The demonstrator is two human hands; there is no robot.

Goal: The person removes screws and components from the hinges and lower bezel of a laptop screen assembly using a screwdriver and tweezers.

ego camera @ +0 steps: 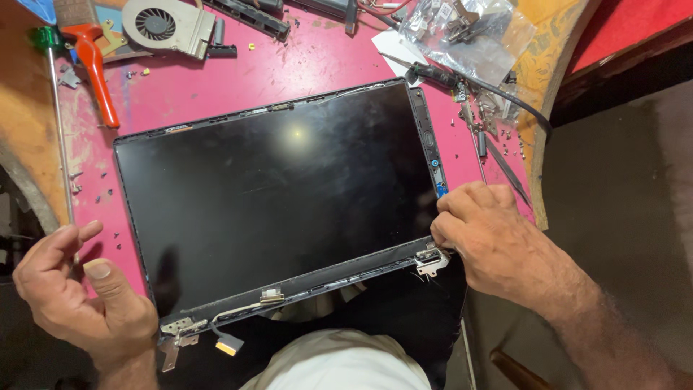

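My right hand (485,235) was curled into a loose fist at the near right corner of the laptop screen panel (278,195), its fingertips (446,217) pressed against the panel's right edge just above the metal hinge bracket (432,261). The fingers were bent tight, with almost no gap between them and the palm; I could not tell whether they pinched anything small, since the knuckles hid the contact. The wrist and forearm ran off toward the near right, angled in from the side.

My left hand (76,292) sat at the near left corner, half open, thumb raised and fingers curved inward. It rested by the panel's left edge, close to the left hinge bracket (179,332). A long thin metal rod (61,137) ran down from the far left and passed behind the fingers; whether the hand actually gripped it I could not tell.

The panel itself lay flat, dark glass up, across the pink worktop (238,79), tilted slightly so its right end sat farther away. A flat ribbon cable (227,343) hung from its near edge.

Farther off lay a red-handled tool (95,68), a cooling fan (164,25) and a clear plastic bag (469,32) of parts, all well apart from my hands.
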